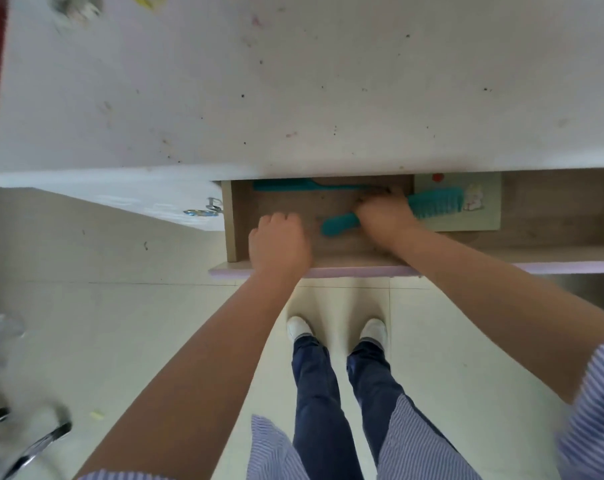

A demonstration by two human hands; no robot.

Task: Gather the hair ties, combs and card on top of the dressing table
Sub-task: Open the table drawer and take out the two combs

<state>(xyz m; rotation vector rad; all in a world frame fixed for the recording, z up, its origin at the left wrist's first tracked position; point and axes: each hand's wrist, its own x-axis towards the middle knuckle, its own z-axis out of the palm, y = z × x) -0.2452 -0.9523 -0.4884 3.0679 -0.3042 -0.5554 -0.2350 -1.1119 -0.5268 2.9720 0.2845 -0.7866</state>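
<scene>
An open wooden drawer point(234, 223) juts out from under the white dressing table top point(293, 98). My right hand point(385, 216) is closed around the middle of a teal wide-tooth comb point(435, 202), whose handle end pokes out to the left. A second teal comb point(293, 185) lies along the drawer's back, partly under the table top. A pale green card point(480, 209) with a rabbit picture lies flat in the drawer under the comb's teeth. My left hand point(280, 244) is curled into a fist over the drawer's left part; no hair ties are visible in it.
A blurred grey clump point(77, 8) and a yellow object point(148, 0) sit at the table top's far left. A metal handle point(205, 209) shows on the white cabinet front. Tiled floor, my white shoes point(299, 329) and a chrome chair leg point(34, 445) lie below.
</scene>
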